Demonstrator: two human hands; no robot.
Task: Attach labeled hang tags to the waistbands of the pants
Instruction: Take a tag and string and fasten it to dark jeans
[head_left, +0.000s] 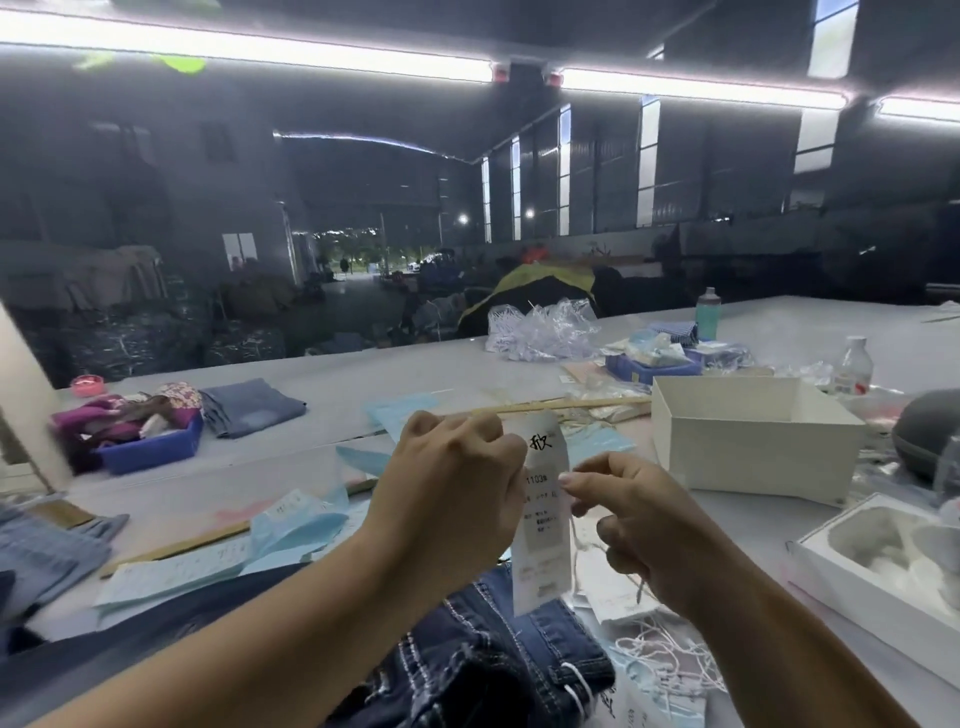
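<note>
Left hand: the left hand was raised above the near edge of the table, fingers curled round the upper part of the hang tag.
Right hand: the right hand pinched the tag's right edge between thumb and forefinger; a thin string appeared to run down from its lower fingers.
Hang tag: a long white paper slip with printed and handwritten text, held upright in the air between both hands, over the pants.
Pants: dark denim pants lay bunched at the near edge of the table, directly below the tag, with white stitching showing.
Handling: the tag looked light and thin, apt to crease or tear at its hole, so best held by its edges near the top; the denim looked soft but thick, likely needing a firm hold at the waistband.
Other things: a white open box sat toward the right edge, loose white strings near the right corner, a blue tray toward the left edge.
</note>
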